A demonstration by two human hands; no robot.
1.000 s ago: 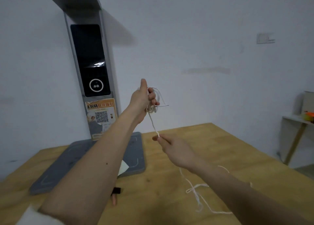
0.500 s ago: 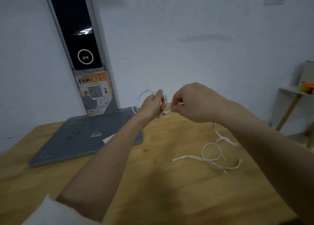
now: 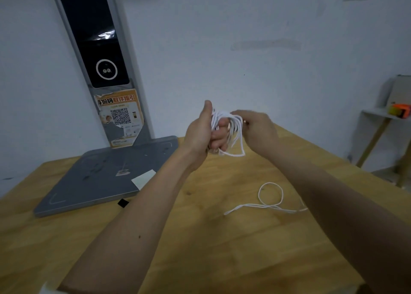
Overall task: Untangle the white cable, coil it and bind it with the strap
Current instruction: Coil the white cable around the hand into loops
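One head-worn camera looks forward and down, close over the wooden table [image 3: 200, 238].

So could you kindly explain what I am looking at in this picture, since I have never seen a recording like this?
There is no machine: a camera worn on a person's head looks forward and down at their own bare arms. The left hand grips a bundle of white cable loops above a wooden table. The right hand pinches a strand at that bundle. The rest of the cable lies slack on the table in a loop. Behind stands a grey stand with a flat base and a dark upright panel. A small black piece, possibly the strap, lies by the base.
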